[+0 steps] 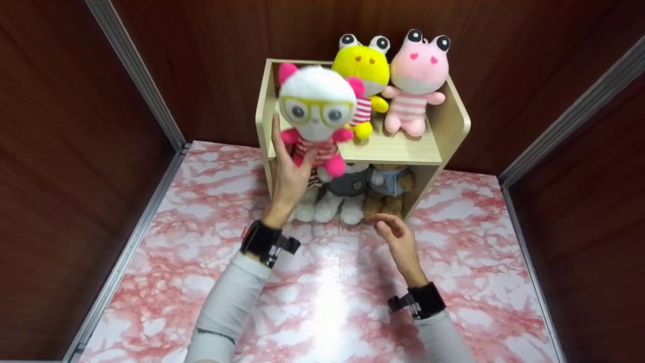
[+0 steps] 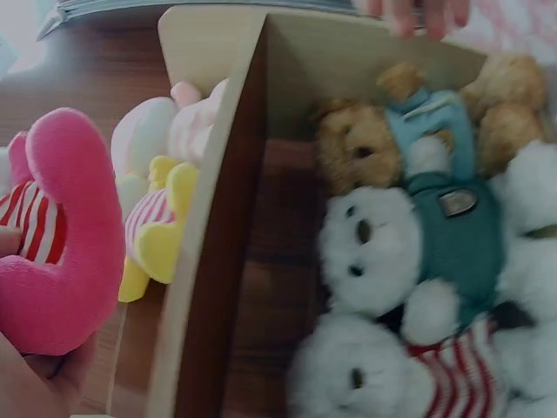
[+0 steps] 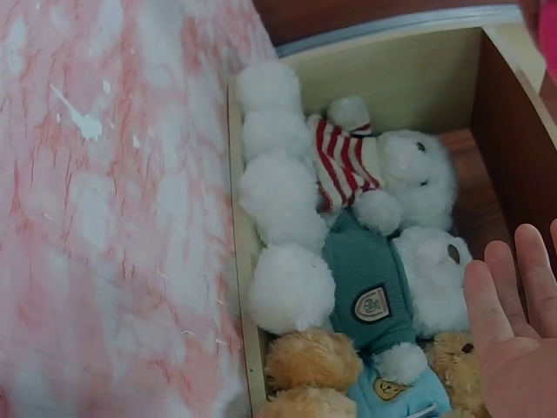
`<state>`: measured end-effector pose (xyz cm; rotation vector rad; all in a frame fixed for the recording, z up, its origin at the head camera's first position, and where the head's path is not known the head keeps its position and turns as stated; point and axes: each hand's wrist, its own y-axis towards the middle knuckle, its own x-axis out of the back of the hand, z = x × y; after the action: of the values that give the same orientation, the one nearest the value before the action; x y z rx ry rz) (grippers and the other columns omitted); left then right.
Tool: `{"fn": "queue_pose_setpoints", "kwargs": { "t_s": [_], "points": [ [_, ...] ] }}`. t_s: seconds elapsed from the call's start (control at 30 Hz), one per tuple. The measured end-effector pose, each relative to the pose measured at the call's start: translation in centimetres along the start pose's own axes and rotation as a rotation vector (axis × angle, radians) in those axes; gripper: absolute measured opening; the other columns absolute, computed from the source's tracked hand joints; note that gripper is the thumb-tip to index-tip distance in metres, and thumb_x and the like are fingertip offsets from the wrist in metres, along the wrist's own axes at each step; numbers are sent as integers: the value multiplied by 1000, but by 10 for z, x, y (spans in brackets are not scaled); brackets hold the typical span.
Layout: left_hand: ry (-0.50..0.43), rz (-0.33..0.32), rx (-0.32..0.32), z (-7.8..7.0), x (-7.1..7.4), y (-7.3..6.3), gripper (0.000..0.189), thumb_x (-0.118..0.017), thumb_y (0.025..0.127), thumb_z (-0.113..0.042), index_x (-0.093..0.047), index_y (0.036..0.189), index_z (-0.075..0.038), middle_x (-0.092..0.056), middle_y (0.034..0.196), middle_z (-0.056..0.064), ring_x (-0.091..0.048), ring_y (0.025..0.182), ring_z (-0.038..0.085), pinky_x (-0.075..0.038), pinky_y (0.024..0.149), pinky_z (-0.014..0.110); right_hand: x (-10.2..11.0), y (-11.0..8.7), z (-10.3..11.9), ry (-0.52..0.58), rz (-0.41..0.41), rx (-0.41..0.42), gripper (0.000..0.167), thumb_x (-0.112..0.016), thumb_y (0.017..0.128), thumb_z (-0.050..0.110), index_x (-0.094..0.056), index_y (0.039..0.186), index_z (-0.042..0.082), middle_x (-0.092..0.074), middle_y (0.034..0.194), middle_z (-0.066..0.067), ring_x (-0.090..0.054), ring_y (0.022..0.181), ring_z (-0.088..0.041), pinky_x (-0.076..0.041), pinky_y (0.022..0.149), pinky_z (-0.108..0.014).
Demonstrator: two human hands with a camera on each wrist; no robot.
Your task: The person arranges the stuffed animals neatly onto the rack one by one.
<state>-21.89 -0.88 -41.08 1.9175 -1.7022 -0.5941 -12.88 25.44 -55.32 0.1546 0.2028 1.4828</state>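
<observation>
My left hand (image 1: pixel 291 176) grips a plush toy (image 1: pixel 317 103) by its lower body, in front of the left part of the upper shelf. The toy has a white head, yellow glasses, pink ears and limbs, and a striped body. In the left wrist view, its pink legs (image 2: pixel 83 261) show beside the shelf board. A yellow frog plush (image 1: pixel 360 65) and a pink frog plush (image 1: pixel 419 70) sit on the upper shelf (image 1: pixel 398 152). Holding nothing, my right hand (image 1: pixel 400 244) is in front of the lower compartment, its fingers loosely bent.
Three teddy bears fill the lower compartment: a white one in red stripes (image 3: pixel 344 165), a white one in green (image 3: pixel 370 270), and a brown one in light blue (image 2: pixel 357 148). The wooden unit stands on a pink marbled floor (image 1: pixel 201 201), between dark wooden panels (image 1: pixel 65 151).
</observation>
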Motion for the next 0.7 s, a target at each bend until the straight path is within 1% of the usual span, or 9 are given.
{"fn": "queue_pose_setpoints", "kwargs": {
  "t_s": [0.17, 0.2, 0.27, 0.37, 0.43, 0.5, 0.53, 0.63, 0.7],
  "points": [
    [208, -46, -67, 2, -2, 27, 76, -65, 104, -23, -19, 162, -5, -52, 150, 20, -67, 112, 30, -58, 88, 36, 1, -2, -2, -8, -6, -3, 26, -62, 103, 5, -65, 123, -12, -65, 122, -31, -68, 109, -18, -55, 97, -31],
    [232, -54, -76, 4, -2, 33, 74, -65, 104, -23, -22, 161, -5, -48, 155, 20, -64, 120, 31, -56, 94, 36, 1, -3, -3, -8, -4, 2, 26, -62, 103, 5, -65, 123, -12, -64, 122, -34, -68, 109, -18, -55, 97, -30],
    [243, -71, -93, 7, -3, 42, 71, -65, 103, -17, -25, 160, -2, -36, 163, 20, -55, 134, 29, -48, 108, 35, 0, -3, -4, -2, 2, 17, 25, -62, 103, 6, -66, 122, -11, -63, 123, -37, -68, 108, -19, -56, 95, -31],
    [271, -108, -102, 14, -4, 54, 69, -64, 101, -8, -28, 159, 1, -32, 165, 22, -38, 147, 23, -31, 120, 32, -2, -5, 2, 11, 15, 24, 25, -61, 104, 4, -65, 122, -13, -69, 119, -26, -68, 108, -19, -56, 95, -31],
    [294, -117, -72, 18, -5, 59, 68, -62, 101, -4, -27, 160, 0, -29, 165, 22, -30, 151, 21, -23, 123, 30, -4, -7, 10, 11, 19, 17, 25, -59, 104, 2, -64, 122, -15, -70, 118, -21, -68, 109, -21, -56, 96, -31],
    [352, -108, -17, 21, -7, 63, 67, -58, 103, -4, -25, 162, -4, -30, 164, 23, -36, 148, 24, -31, 120, 31, -6, -8, 18, 5, 16, 6, 25, -58, 104, -1, -62, 121, -18, -71, 117, -19, -68, 110, -23, -55, 97, -31],
    [378, -95, 13, 22, -8, 65, 67, -56, 104, -5, -24, 162, -6, -31, 163, 24, -41, 144, 26, -37, 117, 33, -6, -9, 21, 1, 15, 1, 25, -57, 104, -2, -62, 121, -19, -70, 118, -24, -67, 110, -23, -55, 97, -30],
    [466, -37, 116, 27, -9, 68, 68, -51, 108, -10, -16, 166, -14, -39, 156, 26, -56, 124, 31, -54, 97, 38, -2, -7, 15, -13, 10, -4, 25, -57, 104, -1, -62, 121, -19, -62, 121, -39, -67, 111, -26, -54, 98, -31],
    [514, -12, 171, 31, -8, 70, 70, -50, 109, -13, -11, 167, -18, -44, 149, 27, -61, 109, 33, -58, 84, 40, 0, -6, 8, -14, 9, -9, 25, -57, 105, -1, -63, 122, -18, -60, 123, -41, -67, 112, -27, -54, 99, -32]
  ]
}}
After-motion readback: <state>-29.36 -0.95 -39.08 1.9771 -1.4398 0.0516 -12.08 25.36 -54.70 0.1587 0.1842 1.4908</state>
